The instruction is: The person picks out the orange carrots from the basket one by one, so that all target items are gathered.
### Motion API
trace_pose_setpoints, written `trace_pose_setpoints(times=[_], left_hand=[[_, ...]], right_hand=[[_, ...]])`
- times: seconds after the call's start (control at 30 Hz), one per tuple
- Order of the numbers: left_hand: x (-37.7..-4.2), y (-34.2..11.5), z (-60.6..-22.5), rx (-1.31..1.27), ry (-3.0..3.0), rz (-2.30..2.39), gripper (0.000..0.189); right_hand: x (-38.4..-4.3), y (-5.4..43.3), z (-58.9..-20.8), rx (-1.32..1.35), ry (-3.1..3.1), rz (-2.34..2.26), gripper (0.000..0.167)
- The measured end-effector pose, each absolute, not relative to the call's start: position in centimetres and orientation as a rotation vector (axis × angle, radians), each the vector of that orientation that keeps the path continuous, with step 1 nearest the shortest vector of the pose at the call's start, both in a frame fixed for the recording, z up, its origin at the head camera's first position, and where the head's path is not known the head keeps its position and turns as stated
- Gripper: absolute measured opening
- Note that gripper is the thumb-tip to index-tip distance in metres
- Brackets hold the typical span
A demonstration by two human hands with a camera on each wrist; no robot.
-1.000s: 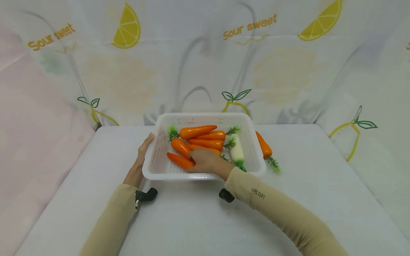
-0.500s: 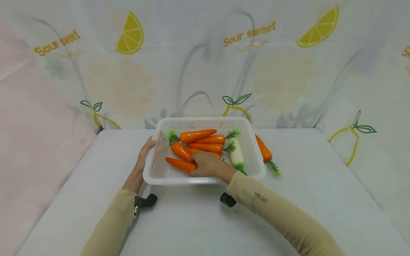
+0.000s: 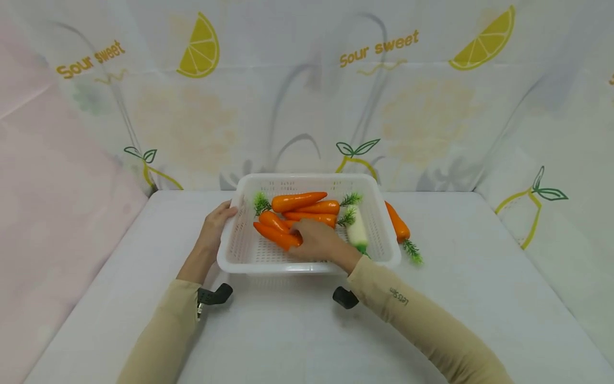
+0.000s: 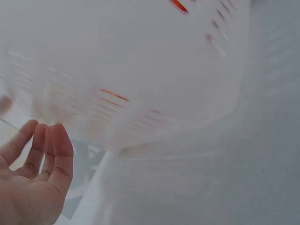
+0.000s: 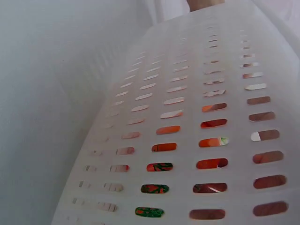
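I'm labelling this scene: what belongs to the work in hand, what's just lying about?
Seems part of the work:
right hand, pinching a carrot
left hand, touching the basket
other carrots inside

Seemingly just there:
white radish inside
loose carrot outside
lemon-print cloth

The right hand (image 3: 316,240) grips a glossy orange carrot (image 3: 275,236), tip pointing far left, inside a white slotted basket (image 3: 268,268) whose left side the left hand (image 3: 212,230) touches

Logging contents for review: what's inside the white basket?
The white basket holds several carrots and a white radish. The right hand grips the nearest carrot; anything beneath it is covered from above.
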State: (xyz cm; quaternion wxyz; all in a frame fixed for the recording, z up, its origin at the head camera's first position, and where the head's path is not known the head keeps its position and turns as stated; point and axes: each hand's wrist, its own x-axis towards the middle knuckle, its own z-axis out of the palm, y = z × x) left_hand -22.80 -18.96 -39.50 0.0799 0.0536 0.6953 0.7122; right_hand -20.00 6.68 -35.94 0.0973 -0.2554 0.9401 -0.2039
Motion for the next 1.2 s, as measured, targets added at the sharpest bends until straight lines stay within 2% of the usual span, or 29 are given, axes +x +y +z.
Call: trace_pose_setpoints(times=[0.07,0.27,0.77,1.2], left_hand=[[-23.1,-19.3,-39.3,0.074,2.104,2.092,0.054],[-23.3,-20.2,-38.3,0.007,1.989,2.085,0.067],[-23.3,-20.9,-38.0,0.115,1.915,2.158,0.065],[-23.4,-20.8,-38.3,0.076,2.000,2.129,0.065]], right_hand=[[-20.0,7.0,-35.9,-0.757,2.788,-0.645,0.036],[-19.9,7.9,-35.5,-0.697,2.802,-0.836,0.035],[-20.1,11.1,-34.0,-0.553,2.728,-1.234,0.037],[-19.9,14.2,-33.0,-0.508,2.667,-1.457,0.044]])
